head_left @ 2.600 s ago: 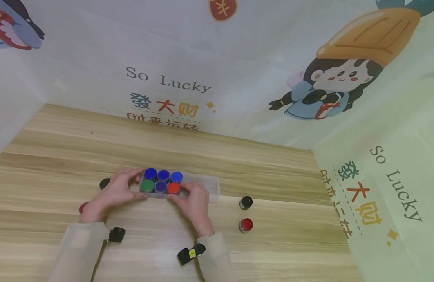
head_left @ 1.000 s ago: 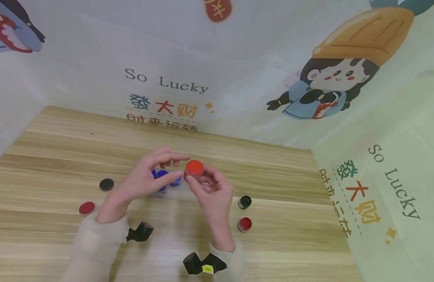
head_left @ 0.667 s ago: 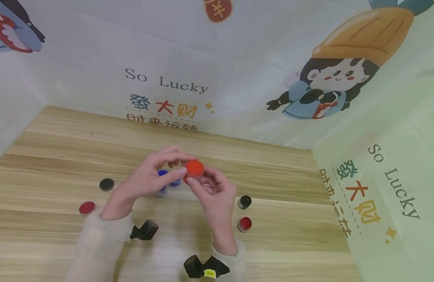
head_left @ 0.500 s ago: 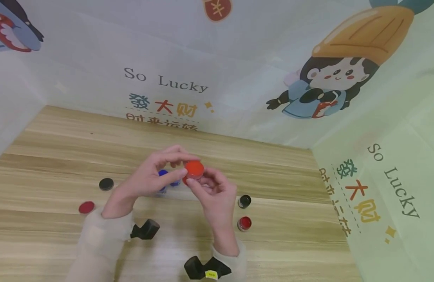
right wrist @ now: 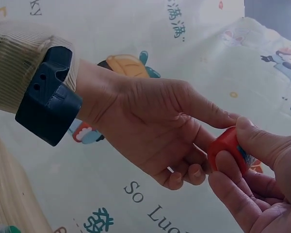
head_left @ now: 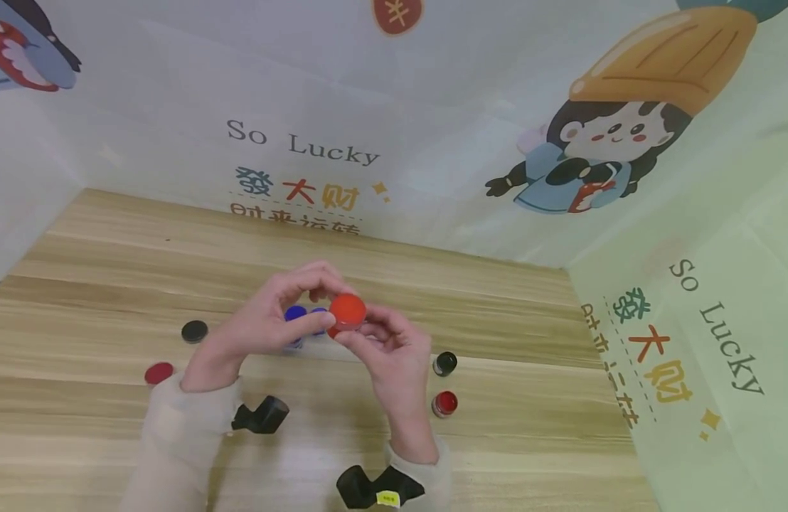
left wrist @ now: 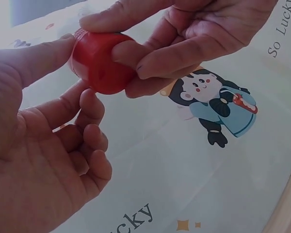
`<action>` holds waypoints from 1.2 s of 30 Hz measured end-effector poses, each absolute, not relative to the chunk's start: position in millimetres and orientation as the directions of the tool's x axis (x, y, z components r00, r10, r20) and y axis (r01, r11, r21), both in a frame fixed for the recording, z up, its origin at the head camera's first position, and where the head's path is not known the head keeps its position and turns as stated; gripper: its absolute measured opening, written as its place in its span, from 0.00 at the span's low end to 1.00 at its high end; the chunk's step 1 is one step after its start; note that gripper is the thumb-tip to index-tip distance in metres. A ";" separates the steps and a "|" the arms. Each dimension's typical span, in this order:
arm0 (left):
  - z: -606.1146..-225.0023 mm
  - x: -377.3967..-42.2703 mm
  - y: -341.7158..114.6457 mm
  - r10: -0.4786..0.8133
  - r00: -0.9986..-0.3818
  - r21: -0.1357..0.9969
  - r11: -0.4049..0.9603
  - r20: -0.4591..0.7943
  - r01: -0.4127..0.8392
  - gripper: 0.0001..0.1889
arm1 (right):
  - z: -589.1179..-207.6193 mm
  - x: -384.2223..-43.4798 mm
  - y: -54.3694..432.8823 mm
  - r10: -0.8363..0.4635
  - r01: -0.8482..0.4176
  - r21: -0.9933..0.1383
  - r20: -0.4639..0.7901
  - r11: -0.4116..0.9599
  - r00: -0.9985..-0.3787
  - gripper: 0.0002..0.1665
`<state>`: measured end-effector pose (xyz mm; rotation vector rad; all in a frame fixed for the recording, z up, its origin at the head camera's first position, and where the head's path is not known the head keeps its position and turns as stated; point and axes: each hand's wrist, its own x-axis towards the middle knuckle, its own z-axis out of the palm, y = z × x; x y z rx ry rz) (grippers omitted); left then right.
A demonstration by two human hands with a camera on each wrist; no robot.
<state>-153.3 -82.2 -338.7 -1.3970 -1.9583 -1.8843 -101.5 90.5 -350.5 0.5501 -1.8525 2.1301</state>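
Observation:
A small red paint jar (head_left: 348,311) with an orange-red lid is held up above the table between both hands. My right hand (head_left: 397,355) grips its body; in the left wrist view those fingers wrap the red side of the jar (left wrist: 99,63). With thumb and forefinger, my left hand (head_left: 266,316) pinches the ribbed lid edge, its other fingers curled loosely in the left wrist view. Behind the hands, blue-lidded jars (head_left: 296,313) stand in a clear plastic tray (head_left: 330,350), partly covered by the left hand.
To the left lie a black lid (head_left: 194,331) and a dark red lid (head_left: 158,373), flat on the wooden table (head_left: 509,455). On the right stand a black paint jar (head_left: 445,363) and a red paint jar (head_left: 444,404), seemingly lidless. Printed cloth walls (head_left: 432,142) enclose the table.
The red jar has been lifted out of the tray by the right hand. My left hand has left the tray's end and moved right, onto the jar's lid.

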 end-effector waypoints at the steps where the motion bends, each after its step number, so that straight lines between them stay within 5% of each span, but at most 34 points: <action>1: -338.9 -153.3 -82.2 0.535 -0.580 0.751 -0.172 0.614 0.637 0.10 | -350.7 -101.9 90.2 -0.048 -0.439 -0.885 0.451 -0.155 -0.891 0.37; 6: -340.4 -152.0 -81.3 0.525 -0.597 0.760 -0.164 0.607 0.629 0.10 | -351.0 -102.3 89.5 -0.043 -0.440 -0.882 0.452 -0.169 -0.891 0.37; 11: -341.2 -150.9 -81.0 0.506 -0.612 0.763 -0.162 0.608 0.625 0.10 | -349.4 -101.2 89.4 -0.052 -0.412 -0.893 0.428 -0.183 -0.902 0.28; 21: -341.4 -152.4 -82.0 0.510 -0.536 0.707 -0.228 0.672 0.670 0.14 | -348.3 -101.4 88.7 -0.098 -0.384 -0.905 0.405 -0.183 -0.909 0.21; 30: -340.8 -148.2 -81.2 0.476 -0.634 0.760 -0.125 0.610 0.638 0.15 | -354.7 -101.1 87.7 -0.106 -0.398 -0.897 0.422 -0.191 -0.900 0.23; 36: -339.3 -148.6 -83.4 0.502 -0.551 0.705 -0.185 0.666 0.684 0.18 | -351.1 -100.7 87.2 -0.104 -0.405 -0.900 0.423 -0.162 -0.900 0.20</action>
